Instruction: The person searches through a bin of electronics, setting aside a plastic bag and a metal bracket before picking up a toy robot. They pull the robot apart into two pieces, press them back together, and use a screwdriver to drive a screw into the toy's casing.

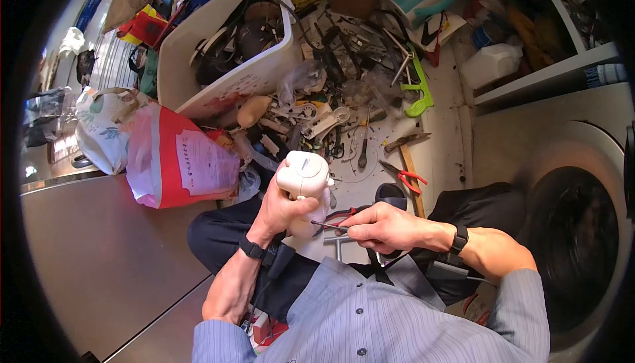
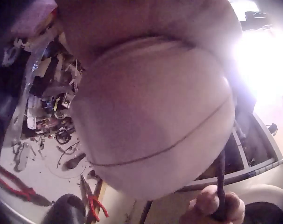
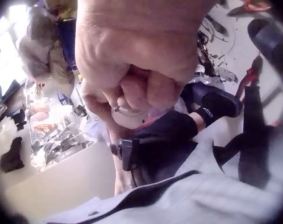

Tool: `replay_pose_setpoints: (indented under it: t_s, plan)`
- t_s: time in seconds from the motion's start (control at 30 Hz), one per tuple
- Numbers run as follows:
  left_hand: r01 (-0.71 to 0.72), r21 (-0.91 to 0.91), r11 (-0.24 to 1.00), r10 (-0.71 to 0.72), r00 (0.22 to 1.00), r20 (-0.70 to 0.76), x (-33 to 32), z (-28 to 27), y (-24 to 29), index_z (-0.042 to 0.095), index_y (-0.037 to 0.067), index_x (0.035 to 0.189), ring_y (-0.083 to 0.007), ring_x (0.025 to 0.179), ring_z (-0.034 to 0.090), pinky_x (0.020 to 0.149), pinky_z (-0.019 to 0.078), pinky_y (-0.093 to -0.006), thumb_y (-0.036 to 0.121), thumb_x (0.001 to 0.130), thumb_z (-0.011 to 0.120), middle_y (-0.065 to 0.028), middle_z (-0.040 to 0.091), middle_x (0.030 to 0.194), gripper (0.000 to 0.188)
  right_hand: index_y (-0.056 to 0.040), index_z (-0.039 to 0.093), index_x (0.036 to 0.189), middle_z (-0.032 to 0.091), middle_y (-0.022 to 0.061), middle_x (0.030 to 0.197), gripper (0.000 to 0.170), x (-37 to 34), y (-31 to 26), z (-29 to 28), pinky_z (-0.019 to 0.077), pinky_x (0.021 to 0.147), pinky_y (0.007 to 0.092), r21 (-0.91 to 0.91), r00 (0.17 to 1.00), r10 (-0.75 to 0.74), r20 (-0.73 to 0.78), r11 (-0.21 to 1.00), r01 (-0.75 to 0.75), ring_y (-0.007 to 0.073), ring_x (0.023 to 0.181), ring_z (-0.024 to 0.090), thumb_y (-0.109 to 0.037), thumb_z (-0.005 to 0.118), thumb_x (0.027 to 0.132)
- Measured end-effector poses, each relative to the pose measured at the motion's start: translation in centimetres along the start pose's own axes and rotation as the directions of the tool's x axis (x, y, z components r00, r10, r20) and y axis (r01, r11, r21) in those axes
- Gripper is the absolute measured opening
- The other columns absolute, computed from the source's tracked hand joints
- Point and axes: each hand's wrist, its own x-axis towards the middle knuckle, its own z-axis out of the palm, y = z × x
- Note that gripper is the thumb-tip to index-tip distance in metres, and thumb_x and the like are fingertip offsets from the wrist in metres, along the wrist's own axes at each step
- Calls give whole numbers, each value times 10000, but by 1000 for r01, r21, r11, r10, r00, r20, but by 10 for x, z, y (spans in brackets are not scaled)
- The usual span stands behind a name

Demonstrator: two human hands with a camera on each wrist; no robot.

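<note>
My left hand (image 1: 274,209) grips a rounded white plastic appliance (image 1: 305,174) over my lap, with the fingers wrapped behind it. A seam (image 2: 164,150) runs across its smooth casing in the left wrist view. My right hand (image 1: 383,226) holds a thin dark screwdriver (image 1: 327,225), its handle hidden within the fingers. The shaft (image 2: 220,175) reaches up to the appliance's edge in the left wrist view. In the right wrist view, the curled right fingers cover most of the appliance (image 3: 128,117), and the screwdriver's tip is hidden.
Red-handled pliers (image 1: 405,174), a hammer (image 1: 406,142) and another screwdriver (image 1: 363,154) lie on the floor ahead. Beyond them spreads a pile of loose parts near a white bin (image 1: 228,88). A green plastic piece (image 1: 418,88) lies farther right. A washing machine (image 1: 582,230) stands at right.
</note>
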Motion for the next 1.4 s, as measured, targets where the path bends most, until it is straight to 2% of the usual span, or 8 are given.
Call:
replay_pose_setpoints:
  t_s: [0.2, 0.3, 0.63, 0.83, 0.93, 1.07, 1.17, 1.4]
  plan:
    - [43, -54, 998, -42, 999, 8, 7, -12, -12, 597, 37, 1329, -142, 1056, 657, 946, 546, -332, 348, 771, 862, -46, 691, 1181, 691, -30, 697, 1344, 604, -21, 733, 364, 9, -7, -1, 384, 494, 248, 34, 999, 6, -36, 999, -5, 57, 566, 472, -255, 636, 1066]
    - [45, -174, 984, -52, 998, -37, 14, -11, -7, 634, 33, 1315, -141, 1039, 669, 929, 551, -325, 390, 788, 866, -51, 714, 1172, 677, -13, 667, 1347, 623, -11, 782, 365, 14, -12, -4, 447, 551, 257, -704, 691, -712, -120, 552, 447, 63, 613, 513, -275, 579, 1107]
    - [101, -81, 992, -96, 994, 57, 8, -2, -9, 621, 59, 1321, -133, 1060, 667, 928, 548, -321, 246, 803, 818, -36, 727, 1164, 584, -33, 697, 1212, 507, -33, 675, 318, 2, 4, -6, 331, 473, 240, -206, 997, -43, -61, 978, 29, 69, 550, 436, -300, 553, 1115]
    - [90, -95, 991, -92, 996, -16, 11, 0, -17, 642, 29, 1281, -138, 925, 693, 867, 572, -316, 314, 865, 794, -58, 712, 1121, 527, -53, 708, 983, 707, 137, 791, 187, 2, 6, 5, 563, 615, 469, -998, 749, -660, 55, -5, 68, 378, 673, 701, -235, 735, 950]
    - [85, -186, 979, -82, 996, 22, 14, -9, -21, 640, 30, 1317, -155, 990, 693, 899, 570, -335, 354, 853, 828, -53, 714, 1133, 597, -54, 697, 1109, 684, 168, 760, 232, 24, 14, -9, 515, 493, 445, -908, 470, -871, 142, 75, 413, 311, 567, 663, -214, 729, 945]
    - [37, -152, 988, -23, 996, 91, 16, -4, -10, 651, 37, 1291, -140, 1017, 669, 928, 546, -323, 340, 852, 815, -32, 713, 1139, 558, -10, 697, 1191, 610, 48, 673, 311, -4, -20, 4, 352, 435, 265, 212, 994, 88, -70, 975, -71, 78, 485, 457, -266, 545, 1102]
    - [49, -104, 993, -37, 992, 117, 17, 1, -13, 662, 43, 1268, -130, 1027, 657, 937, 535, -316, 335, 853, 810, -24, 712, 1139, 529, -7, 676, 1165, 564, 18, 650, 355, -1, -10, 5, 342, 439, 276, -44, 997, 62, -37, 997, -63, 89, 486, 435, -309, 494, 1122]
    - [124, -135, 983, -117, 991, 59, 26, 1, -21, 663, 50, 1273, -132, 1006, 664, 915, 548, -326, 355, 858, 818, -33, 711, 1129, 538, -30, 652, 983, 695, 168, 757, 174, 10, 18, 0, 538, 568, 476, -997, 733, -677, 73, -31, 70, 381, 628, 660, -197, 701, 975]
